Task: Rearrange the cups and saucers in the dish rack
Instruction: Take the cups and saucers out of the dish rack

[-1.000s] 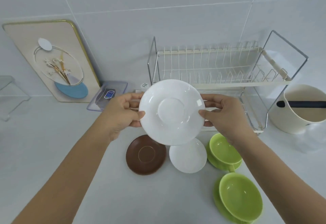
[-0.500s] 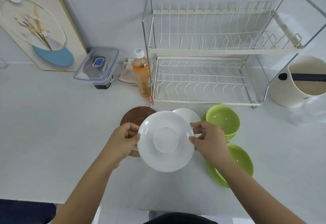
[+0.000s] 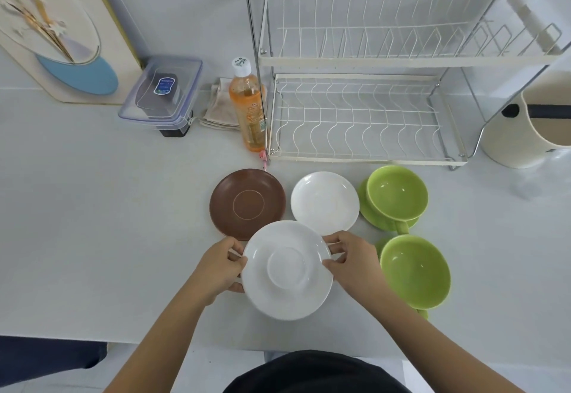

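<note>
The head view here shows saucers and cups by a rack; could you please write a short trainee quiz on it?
1. True or false: the dish rack holds no crockery on either tier.
2. Which saucer lies nearest the orange bottle? A) the brown saucer B) the small white saucer C) the large white saucer
3. Fill in: each green cup sits on a ____ saucer.

Key
1. True.
2. A.
3. Green. The left hand and right hand hold the large white saucer by opposite rims.
</note>
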